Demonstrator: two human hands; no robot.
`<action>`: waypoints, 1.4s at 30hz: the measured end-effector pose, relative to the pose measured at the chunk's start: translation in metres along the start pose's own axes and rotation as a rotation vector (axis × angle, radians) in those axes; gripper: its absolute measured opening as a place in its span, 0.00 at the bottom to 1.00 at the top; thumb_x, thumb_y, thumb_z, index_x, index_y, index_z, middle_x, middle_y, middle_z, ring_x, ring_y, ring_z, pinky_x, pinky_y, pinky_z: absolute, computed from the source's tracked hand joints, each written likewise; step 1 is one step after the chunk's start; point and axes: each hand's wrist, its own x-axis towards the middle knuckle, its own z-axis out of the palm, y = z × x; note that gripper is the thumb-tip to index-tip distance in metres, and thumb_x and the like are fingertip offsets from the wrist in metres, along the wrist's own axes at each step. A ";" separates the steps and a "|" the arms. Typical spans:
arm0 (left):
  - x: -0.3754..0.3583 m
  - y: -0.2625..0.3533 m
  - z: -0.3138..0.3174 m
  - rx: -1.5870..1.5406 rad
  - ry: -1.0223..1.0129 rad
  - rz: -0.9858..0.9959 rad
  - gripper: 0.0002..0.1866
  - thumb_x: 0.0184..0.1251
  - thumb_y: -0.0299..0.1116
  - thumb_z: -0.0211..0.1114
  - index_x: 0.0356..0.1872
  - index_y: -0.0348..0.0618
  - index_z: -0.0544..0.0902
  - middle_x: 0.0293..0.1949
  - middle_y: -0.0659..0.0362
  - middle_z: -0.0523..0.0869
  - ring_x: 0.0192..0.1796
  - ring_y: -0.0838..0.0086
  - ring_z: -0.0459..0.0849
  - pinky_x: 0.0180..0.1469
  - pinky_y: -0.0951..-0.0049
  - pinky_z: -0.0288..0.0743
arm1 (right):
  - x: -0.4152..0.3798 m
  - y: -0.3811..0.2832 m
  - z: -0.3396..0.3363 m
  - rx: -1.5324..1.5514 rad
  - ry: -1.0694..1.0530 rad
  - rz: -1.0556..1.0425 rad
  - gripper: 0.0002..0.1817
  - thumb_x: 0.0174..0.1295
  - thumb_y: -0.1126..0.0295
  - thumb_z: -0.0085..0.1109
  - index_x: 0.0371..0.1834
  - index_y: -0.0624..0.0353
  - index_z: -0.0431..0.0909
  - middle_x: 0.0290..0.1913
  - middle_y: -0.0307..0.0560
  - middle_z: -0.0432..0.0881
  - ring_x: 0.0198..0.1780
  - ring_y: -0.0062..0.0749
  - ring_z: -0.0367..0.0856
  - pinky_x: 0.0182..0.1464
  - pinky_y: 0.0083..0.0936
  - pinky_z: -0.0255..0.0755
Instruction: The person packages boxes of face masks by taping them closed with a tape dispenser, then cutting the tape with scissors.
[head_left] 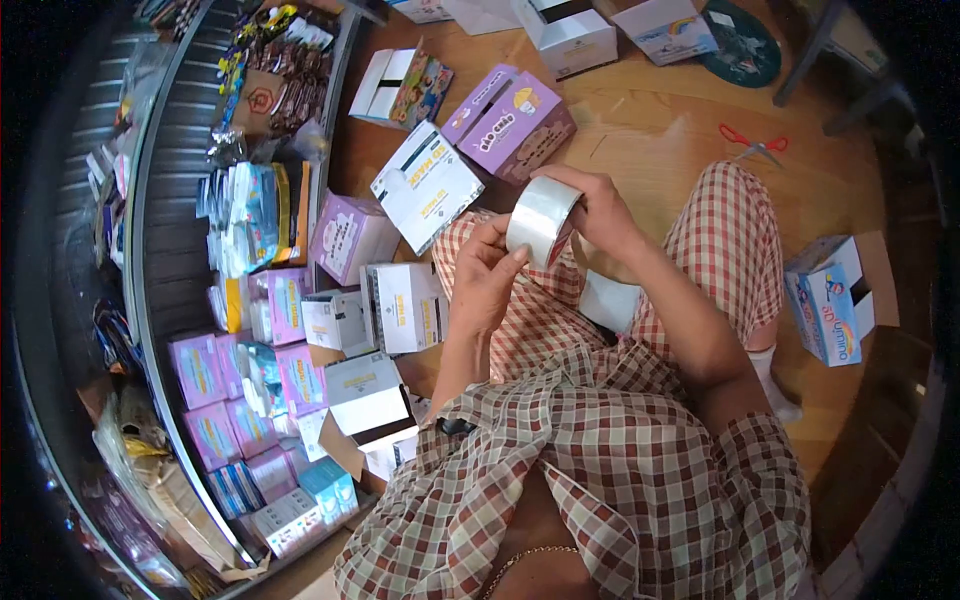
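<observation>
A wide roll of clear packing tape (538,218) is held up between both hands above the lap. My left hand (487,272) grips its lower left edge, thumb against the rim. From the upper right, my right hand (603,212) curls its fingers over the roll; part of the roll's inside is hidden. Close beyond the hands are a purple box (512,125) and a white mask box (428,190), both on the floor. A small white piece (608,302), perhaps paper or card, lies between the legs.
Red-handled scissors (752,142) lie on the wooden floor to the right. A blue and white box (830,305) stands at far right. Metal shelving (165,200) on the left carries stacked packs and pink boxes (205,370). More boxes (570,45) and a dark round mat (740,45) are at the back.
</observation>
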 end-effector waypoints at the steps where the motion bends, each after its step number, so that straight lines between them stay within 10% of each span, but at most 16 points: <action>1: 0.003 0.003 0.004 0.011 -0.024 -0.002 0.17 0.58 0.24 0.62 0.49 0.32 0.73 0.40 0.57 0.81 0.42 0.76 0.79 0.47 0.75 0.72 | 0.000 0.004 -0.001 -0.001 0.015 0.000 0.23 0.45 0.88 0.54 0.48 0.63 0.75 0.43 0.51 0.81 0.46 0.33 0.80 0.48 0.26 0.72; 42: 0.029 0.007 0.034 0.278 0.000 0.034 0.14 0.67 0.26 0.52 0.50 0.30 0.72 0.41 0.54 0.81 0.42 0.75 0.80 0.46 0.73 0.75 | 0.002 0.039 -0.008 0.252 0.147 0.147 0.20 0.49 0.87 0.55 0.48 0.66 0.76 0.44 0.51 0.83 0.45 0.27 0.80 0.46 0.22 0.74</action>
